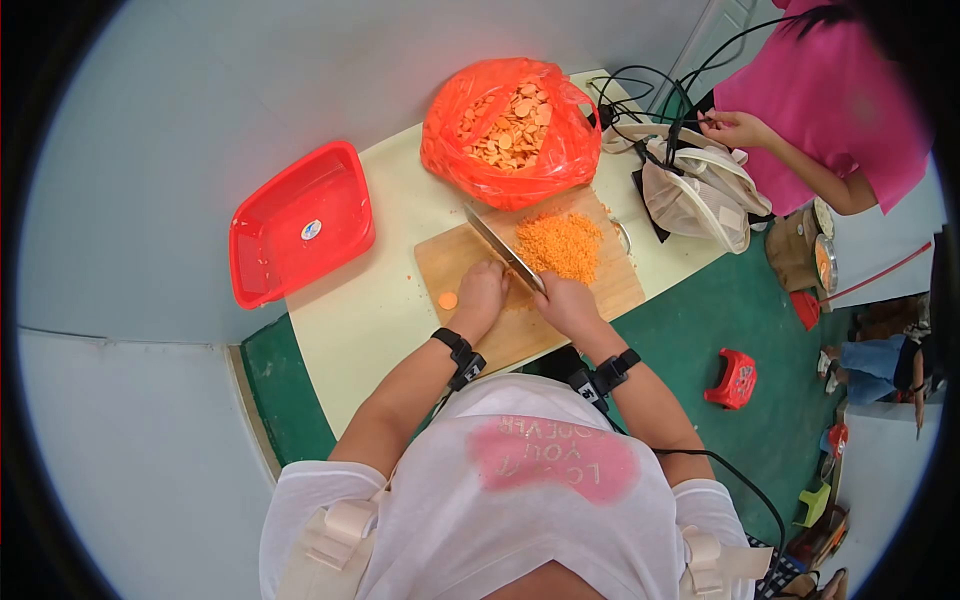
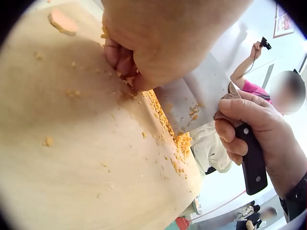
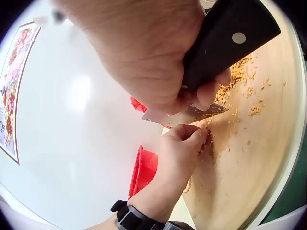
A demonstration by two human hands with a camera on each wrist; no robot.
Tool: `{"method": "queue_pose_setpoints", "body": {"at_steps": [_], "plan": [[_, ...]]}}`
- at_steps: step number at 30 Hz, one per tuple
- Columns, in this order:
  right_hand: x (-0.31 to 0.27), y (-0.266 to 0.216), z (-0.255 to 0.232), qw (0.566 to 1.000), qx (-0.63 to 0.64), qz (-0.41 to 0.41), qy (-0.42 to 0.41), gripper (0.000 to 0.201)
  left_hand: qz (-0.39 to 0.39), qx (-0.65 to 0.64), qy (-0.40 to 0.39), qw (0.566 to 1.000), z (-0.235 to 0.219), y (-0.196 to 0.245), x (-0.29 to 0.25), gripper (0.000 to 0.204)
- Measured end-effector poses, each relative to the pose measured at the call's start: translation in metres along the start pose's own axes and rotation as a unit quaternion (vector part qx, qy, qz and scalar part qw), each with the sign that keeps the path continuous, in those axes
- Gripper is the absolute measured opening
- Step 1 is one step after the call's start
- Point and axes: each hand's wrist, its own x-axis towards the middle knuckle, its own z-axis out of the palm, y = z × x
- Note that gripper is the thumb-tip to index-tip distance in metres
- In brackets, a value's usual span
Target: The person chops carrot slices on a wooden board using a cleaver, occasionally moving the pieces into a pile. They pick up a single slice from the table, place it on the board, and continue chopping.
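On the wooden cutting board (image 1: 450, 258), my left hand (image 1: 482, 293) has its fingers curled down, fingertips pinching small orange carrot pieces (image 2: 128, 81). My right hand (image 1: 570, 305) grips the black handle (image 2: 252, 160) of a broad kitchen knife (image 1: 500, 245). Its blade (image 2: 184, 98) stands beside the left fingertips, with orange bits stuck to its face. A heap of finely chopped carrot (image 1: 560, 247) lies on the board past the knife. One round carrot slice (image 1: 447, 300) rests left of my left hand. The left palm hides part of the pieces under it.
Behind the board stands a red plastic bag (image 1: 510, 190) full of carrot slices. A red basin (image 1: 355, 200) is at the table's left. Cream-coloured bags (image 1: 690, 190) and black cables (image 1: 625, 80) lie at the right end, by a person in pink (image 1: 830, 100). A red stool (image 1: 735, 378) stands on the floor.
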Motion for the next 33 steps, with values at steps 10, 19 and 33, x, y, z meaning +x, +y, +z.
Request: {"method": "queue_pose_setpoints", "body": {"at_steps": [10,19,33], "plan": [[0.012,-0.014,0.012,0.999,-0.026,0.009,-0.027,0.019,-0.003,-0.007,-0.001,1.0,0.01,-0.008,-0.001,0.012],[0.013,-0.018,0.012,0.998,-0.037,0.024,-0.045,0.019,0.009,-0.073,0.03,0.997,0.003,-0.013,-0.006,0.014],[0.011,-0.016,0.011,0.999,-0.017,0.034,-0.031,0.02,0.089,-0.049,0.083,0.991,0.012,-0.017,-0.009,0.011]]}}
